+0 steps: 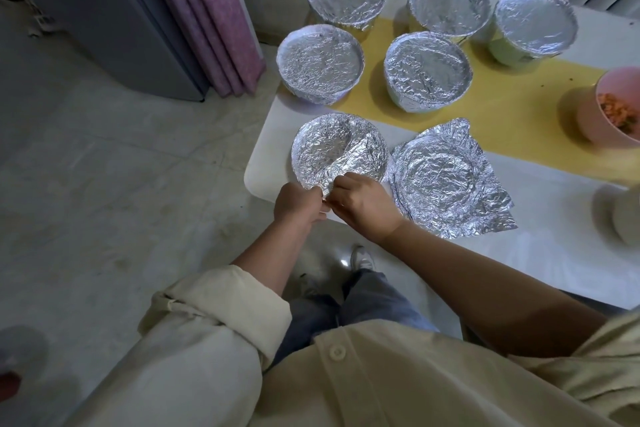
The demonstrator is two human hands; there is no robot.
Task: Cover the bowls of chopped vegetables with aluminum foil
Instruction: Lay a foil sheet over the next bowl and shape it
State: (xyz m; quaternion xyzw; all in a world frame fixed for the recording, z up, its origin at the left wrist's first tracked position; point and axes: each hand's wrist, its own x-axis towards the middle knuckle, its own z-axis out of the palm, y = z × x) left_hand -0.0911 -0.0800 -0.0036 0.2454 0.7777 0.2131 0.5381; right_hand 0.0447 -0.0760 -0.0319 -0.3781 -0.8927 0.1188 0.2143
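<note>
Left hand [298,203] and right hand [363,208] are meeting at the near edge of the foil piece [337,152]. Each is pinching that edge between thumb and fingertips, with the knuckles almost touching. I am seeing the foil piece sitting at the near left corner of the table [519,263], dished into a round shape with a fold running across it. Whether a bowl is standing under it I cannot tell. Just beside it on the right, a second foil sheet [450,180] is lying flat with a round imprint in it. Five covered bowls [428,71] are standing farther back, on and around the yellow runner [512,111]. The pink bowl [616,107] at the right edge is showing chopped vegetables and no cover.

I am judging this step as opening out or reshaping the foil so it can go over an open bowl. To do it well, I would be drawing the two pinches apart slowly and evenly. I would be pulling low along the table so the thin sheet is not tearing at the fold, then smoothing the crease before crimping the edge down all round a rim.
</note>
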